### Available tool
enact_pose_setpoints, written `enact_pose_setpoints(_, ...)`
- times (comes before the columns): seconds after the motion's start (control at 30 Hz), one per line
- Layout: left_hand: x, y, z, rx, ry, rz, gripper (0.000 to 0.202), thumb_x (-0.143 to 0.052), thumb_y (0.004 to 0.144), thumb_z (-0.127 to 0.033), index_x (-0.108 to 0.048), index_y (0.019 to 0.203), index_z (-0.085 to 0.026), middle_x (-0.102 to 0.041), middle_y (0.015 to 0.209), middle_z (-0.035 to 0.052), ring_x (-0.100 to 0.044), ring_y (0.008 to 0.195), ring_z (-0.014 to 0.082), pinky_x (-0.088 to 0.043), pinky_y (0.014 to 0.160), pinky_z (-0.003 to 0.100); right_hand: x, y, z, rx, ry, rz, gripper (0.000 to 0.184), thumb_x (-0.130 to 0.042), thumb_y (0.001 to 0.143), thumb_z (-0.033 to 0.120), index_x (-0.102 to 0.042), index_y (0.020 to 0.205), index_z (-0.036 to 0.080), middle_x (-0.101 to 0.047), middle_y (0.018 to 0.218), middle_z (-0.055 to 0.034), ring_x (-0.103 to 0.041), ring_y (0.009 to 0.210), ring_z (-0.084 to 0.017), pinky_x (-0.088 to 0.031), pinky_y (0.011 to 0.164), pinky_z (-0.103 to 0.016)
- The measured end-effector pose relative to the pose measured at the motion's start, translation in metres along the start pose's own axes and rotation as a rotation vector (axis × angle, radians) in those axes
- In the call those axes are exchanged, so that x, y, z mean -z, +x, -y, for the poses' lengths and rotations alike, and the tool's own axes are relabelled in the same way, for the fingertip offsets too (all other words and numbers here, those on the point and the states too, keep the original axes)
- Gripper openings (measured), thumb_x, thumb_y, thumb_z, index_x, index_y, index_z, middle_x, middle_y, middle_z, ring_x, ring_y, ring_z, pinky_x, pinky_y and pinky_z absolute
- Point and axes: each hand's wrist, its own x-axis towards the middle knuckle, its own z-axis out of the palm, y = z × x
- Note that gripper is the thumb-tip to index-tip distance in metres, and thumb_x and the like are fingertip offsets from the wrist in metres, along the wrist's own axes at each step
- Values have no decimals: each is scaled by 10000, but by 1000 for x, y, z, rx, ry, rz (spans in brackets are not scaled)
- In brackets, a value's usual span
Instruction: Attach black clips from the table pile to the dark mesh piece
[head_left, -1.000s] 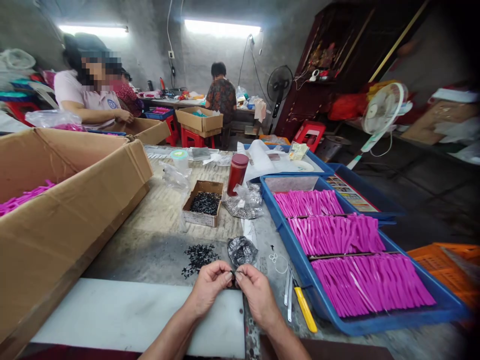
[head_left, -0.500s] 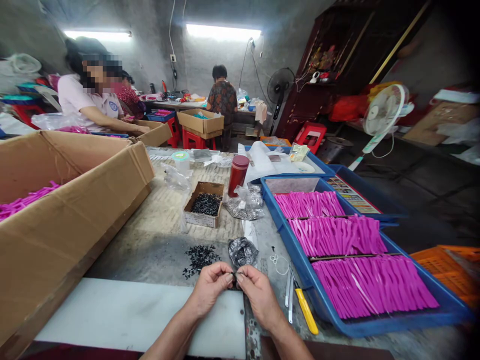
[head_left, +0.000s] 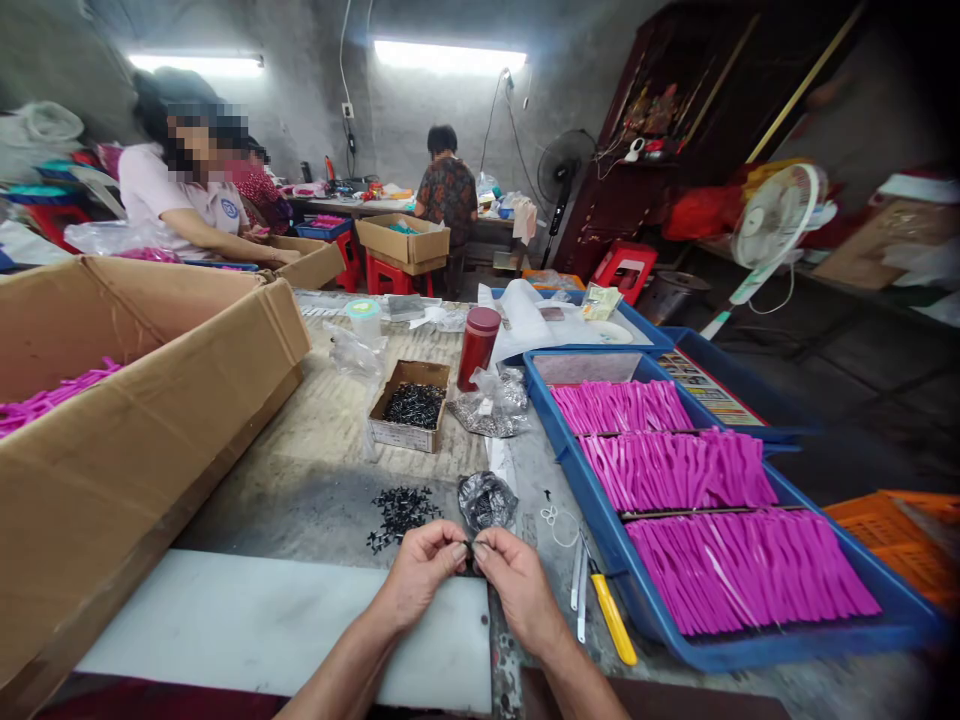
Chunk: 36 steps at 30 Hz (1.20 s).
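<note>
My left hand [head_left: 421,572] and my right hand [head_left: 517,578] meet above the near edge of the table, thumbs and fingertips pinched together. Between them sits a small black part [head_left: 469,556], mostly hidden by the fingers, so its exact shape cannot be made out. Just beyond the left hand lies a loose pile of small black pieces [head_left: 401,515]. A crumpled dark plastic bag [head_left: 487,502] rests right behind the fingertips. Under the left forearm is a pale white board [head_left: 247,620].
At the right stands a blue tray [head_left: 697,655] with rows of magenta strips [head_left: 742,560]. A yellow-handled tool [head_left: 613,618] lies beside it. A large cardboard box [head_left: 150,450] fills the left. Farther back are a small box of black pieces [head_left: 409,437], a red canister [head_left: 478,348] and co-workers.
Both hands stay pinched together at nearly the same spot, with the black part between them. Only a slight shift of the camera view shows.
</note>
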Motion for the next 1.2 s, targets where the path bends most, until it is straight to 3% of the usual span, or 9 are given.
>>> enact_pose_setpoints(0.53, 0, -4, -3, 13, 38, -17, 179, -561, 664, -295, -508, 648, -125, -470, 528, -28, -409, 516, 80, -325, 515, 185, 1, -1, 3, 10, -70, -9, 186, -500, 692, 316, -485, 597, 157, -421, 548, 34, -370, 533, -106, -314, 508, -208)
enact_pose_setpoints(0.7, 17, 14, -41, -95, 366, -78, 150, -515, 676, -276, -517, 661, -127, -472, 531, -35, -408, 499, 76, -320, 488, 174, 9, -3, 3, 1, -107, -37, 198, -512, 678, 340, -482, 598, 161, -347, 509, 51, -314, 502, -100, -282, 474, -207)
enact_pose_setpoints(0.77, 31, 36, -61, -209, 592, -158, 120, -487, 676, -237, -531, 648, -129, -484, 539, -34, -426, 513, 82, -336, 502, 176, 11, -3, 1, -7, -111, -36, 211, -509, 679, 351, -474, 588, 164, -338, 507, 51, -310, 501, -100, -280, 476, -209)
enact_pose_setpoints(0.83, 46, 62, -80, -267, 863, -317, 135, -450, 674, -207, -546, 619, -129, -511, 548, -24, -454, 524, 93, -352, 511, 182, 12, -3, -1, -11, -106, -31, 224, -507, 676, 368, -473, 589, 165, -338, 511, 49, -312, 504, -102, -284, 480, -210)
enact_pose_setpoints(1.0, 69, 109, -104, -276, 1017, -470, 124, -459, 631, -154, -580, 618, -129, -532, 542, -2, -491, 556, 133, -364, 560, 228, 14, -3, -3, -19, -101, -63, 244, -530, 649, 395, -484, 570, 169, -357, 495, 47, -332, 494, -108, -291, 473, -210)
enact_pose_setpoints(1.13, 61, 102, -104, -320, 1081, -498, 179, -453, 660, -161, -582, 783, -147, -575, 684, 18, -514, 659, 147, -373, 638, 240, 17, -5, -5, -6, -93, -78, 221, -532, 652, 366, -486, 565, 168, -374, 491, 46, -341, 488, -106, -296, 469, -209)
enact_pose_setpoints(1.2, 52, 88, -96, -341, 1110, -438, 184, -456, 672, -158, -576, 811, -158, -580, 743, 19, -517, 694, 140, -375, 661, 227, 19, -5, -6, -5, -98, -76, 217, -524, 659, 363, -488, 569, 169, -384, 499, 41, -351, 497, -109, -302, 479, -212)
